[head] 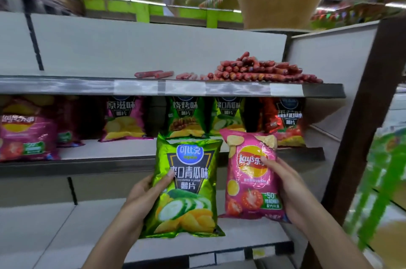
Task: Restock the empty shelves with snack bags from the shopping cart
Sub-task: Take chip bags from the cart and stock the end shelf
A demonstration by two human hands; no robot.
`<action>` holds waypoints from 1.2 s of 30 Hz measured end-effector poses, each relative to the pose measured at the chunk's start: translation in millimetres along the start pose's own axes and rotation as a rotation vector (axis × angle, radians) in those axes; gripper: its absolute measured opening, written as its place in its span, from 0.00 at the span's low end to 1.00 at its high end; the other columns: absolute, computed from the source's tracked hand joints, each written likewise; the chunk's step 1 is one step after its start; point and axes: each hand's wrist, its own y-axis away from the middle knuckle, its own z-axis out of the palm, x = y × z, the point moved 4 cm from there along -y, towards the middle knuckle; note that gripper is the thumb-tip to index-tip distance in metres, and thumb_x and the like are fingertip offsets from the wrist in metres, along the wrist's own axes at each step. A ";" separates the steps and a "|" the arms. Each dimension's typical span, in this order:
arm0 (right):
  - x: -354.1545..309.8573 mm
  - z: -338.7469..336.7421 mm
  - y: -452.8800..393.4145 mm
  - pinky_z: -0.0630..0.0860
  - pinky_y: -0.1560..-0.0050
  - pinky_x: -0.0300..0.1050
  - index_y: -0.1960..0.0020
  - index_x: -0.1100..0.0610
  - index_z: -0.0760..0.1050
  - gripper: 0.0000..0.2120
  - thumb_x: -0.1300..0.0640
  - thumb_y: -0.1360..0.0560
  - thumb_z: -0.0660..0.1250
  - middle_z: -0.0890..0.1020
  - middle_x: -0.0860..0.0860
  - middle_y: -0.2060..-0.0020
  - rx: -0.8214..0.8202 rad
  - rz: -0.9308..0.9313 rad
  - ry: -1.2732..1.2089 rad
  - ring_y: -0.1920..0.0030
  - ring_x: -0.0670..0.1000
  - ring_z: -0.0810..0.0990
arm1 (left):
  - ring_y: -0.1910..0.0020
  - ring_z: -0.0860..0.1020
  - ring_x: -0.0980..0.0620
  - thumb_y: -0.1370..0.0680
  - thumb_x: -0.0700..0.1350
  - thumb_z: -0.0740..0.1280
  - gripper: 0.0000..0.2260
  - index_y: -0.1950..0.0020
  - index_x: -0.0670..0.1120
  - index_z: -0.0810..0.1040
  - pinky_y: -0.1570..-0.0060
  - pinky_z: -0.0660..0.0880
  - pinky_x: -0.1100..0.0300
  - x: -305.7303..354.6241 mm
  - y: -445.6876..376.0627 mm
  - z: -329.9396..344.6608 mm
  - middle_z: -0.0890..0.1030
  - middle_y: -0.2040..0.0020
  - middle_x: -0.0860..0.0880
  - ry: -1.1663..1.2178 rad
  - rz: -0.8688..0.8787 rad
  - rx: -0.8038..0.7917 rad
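My left hand (147, 189) grips the left edge of a green cucumber-flavour chip bag (186, 189), thumb on its front. My right hand (283, 183) grips the right side of a pink tomato chip bag (250, 176). Both bags are upright in front of the shelves, side by side, at the height of the middle shelf (109, 150). That shelf holds a row of upright chip bags: a pink one (24, 130) at far left, then a magenta one (123, 119), two green ones (186, 117) and a red one (287, 121). The shopping cart is out of view.
The top shelf (87, 86) carries a heap of red sausages (257, 70) at its right end. The lower white shelf (55, 224) lies beneath my arms. A dark brown post (360, 136) bounds the shelving on the right, with blurred green goods (382, 180) beyond.
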 end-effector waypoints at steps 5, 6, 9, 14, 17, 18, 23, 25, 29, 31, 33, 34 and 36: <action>2.4 -17.7 -20.0 0.81 0.54 0.57 0.34 0.51 0.72 0.32 0.48 0.36 0.74 0.86 0.56 0.50 -0.001 0.035 -0.019 0.52 0.62 0.85 | 0.53 0.84 0.43 0.26 0.52 0.69 0.16 0.44 0.43 0.81 0.49 0.79 0.47 41.8 -32.9 0.0 0.85 0.51 0.42 -0.055 0.138 0.118; 2.4 -20.0 -22.2 0.81 0.53 0.57 0.34 0.51 0.72 0.31 0.48 0.36 0.74 0.86 0.56 0.50 -0.002 0.038 -0.022 0.51 0.62 0.85 | 0.53 0.84 0.45 0.26 0.52 0.69 0.16 0.44 0.43 0.81 0.48 0.79 0.48 50.7 -42.4 0.4 0.85 0.51 0.43 -0.100 0.161 0.125; 2.8 -26.2 -26.8 0.81 0.55 0.55 0.36 0.51 0.73 0.27 0.50 0.33 0.73 0.86 0.56 0.51 -0.015 0.048 -0.037 0.52 0.62 0.85 | 0.54 0.85 0.47 0.27 0.52 0.71 0.16 0.44 0.44 0.81 0.48 0.79 0.49 61.7 -60.6 -3.5 0.86 0.52 0.45 -0.118 0.173 0.178; 1.1 -36.0 -34.0 0.80 0.56 0.54 0.38 0.51 0.73 0.22 0.51 0.30 0.71 0.85 0.57 0.50 0.009 0.068 -0.046 0.51 0.62 0.84 | 0.52 0.84 0.45 0.25 0.51 0.70 0.15 0.44 0.43 0.81 0.47 0.79 0.49 56.6 -67.3 -2.3 0.86 0.52 0.44 -0.095 0.152 0.138; -0.8 -38.3 -37.6 0.80 0.57 0.53 0.39 0.52 0.73 0.21 0.50 0.31 0.71 0.85 0.57 0.49 0.023 0.061 -0.051 0.51 0.62 0.83 | 0.54 0.85 0.46 0.25 0.51 0.69 0.14 0.45 0.43 0.81 0.54 0.81 0.54 56.3 -78.2 19.4 0.86 0.53 0.44 -0.148 0.167 0.058; -1.5 -39.6 -38.6 0.80 0.58 0.53 0.39 0.52 0.74 0.23 0.50 0.33 0.72 0.85 0.57 0.50 0.026 0.054 -0.048 0.51 0.62 0.84 | 0.55 0.85 0.47 0.24 0.50 0.69 0.13 0.46 0.43 0.81 0.57 0.82 0.56 56.7 -84.0 29.6 0.86 0.53 0.44 -0.155 0.171 0.040; -7.6 -55.9 -39.1 0.81 0.55 0.55 0.38 0.52 0.74 0.28 0.48 0.36 0.73 0.85 0.57 0.49 0.058 0.017 -0.040 0.51 0.62 0.84 | 0.51 0.84 0.49 0.26 0.53 0.71 0.17 0.41 0.46 0.78 0.54 0.80 0.57 57.4 -123.9 83.7 0.85 0.48 0.45 -0.178 0.158 -0.072; -10.9 -65.5 -39.4 0.81 0.54 0.55 0.36 0.52 0.73 0.27 0.49 0.34 0.73 0.85 0.57 0.48 0.071 0.006 -0.053 0.50 0.62 0.84 | 0.50 0.83 0.51 0.25 0.51 0.71 0.18 0.40 0.45 0.75 0.53 0.80 0.58 55.1 -136.6 103.1 0.84 0.46 0.46 -0.180 0.122 -0.111; -14.0 -82.0 -38.3 0.81 0.57 0.53 0.35 0.51 0.73 0.24 0.50 0.30 0.71 0.85 0.56 0.48 0.091 -0.006 -0.077 0.51 0.61 0.84 | 0.52 0.81 0.53 0.23 0.50 0.69 0.17 0.39 0.45 0.71 0.60 0.79 0.61 49.1 -148.9 129.9 0.82 0.46 0.48 -0.207 0.085 -0.171; -13.0 -86.3 -37.4 0.81 0.56 0.53 0.36 0.51 0.74 0.24 0.50 0.31 0.72 0.85 0.55 0.49 0.094 -0.008 -0.075 0.51 0.60 0.85 | 0.54 0.80 0.55 0.23 0.49 0.68 0.16 0.39 0.45 0.71 0.66 0.77 0.65 45.9 -153.0 135.4 0.81 0.46 0.48 -0.229 0.086 -0.172; -11.0 -89.0 -37.2 0.81 0.56 0.52 0.36 0.51 0.74 0.23 0.50 0.30 0.72 0.86 0.55 0.50 0.104 -0.010 -0.080 0.51 0.60 0.85 | 0.55 0.80 0.56 0.22 0.49 0.67 0.16 0.38 0.44 0.72 0.68 0.77 0.67 43.8 -157.2 138.5 0.81 0.46 0.48 -0.255 0.080 -0.169; -10.3 -89.4 -37.4 0.81 0.57 0.52 0.36 0.51 0.74 0.22 0.50 0.29 0.72 0.86 0.55 0.50 0.107 -0.012 -0.083 0.52 0.59 0.85 | 0.55 0.80 0.56 0.22 0.49 0.67 0.16 0.37 0.43 0.72 0.69 0.77 0.68 43.3 -158.5 139.4 0.81 0.46 0.47 -0.263 0.073 -0.166; -9.4 -88.5 -37.8 0.81 0.58 0.51 0.37 0.51 0.74 0.21 0.51 0.29 0.72 0.86 0.54 0.50 0.105 -0.011 -0.091 0.52 0.59 0.85 | 0.55 0.80 0.55 0.22 0.51 0.67 0.18 0.36 0.42 0.73 0.68 0.77 0.66 42.5 -159.7 139.2 0.81 0.45 0.47 -0.272 0.060 -0.155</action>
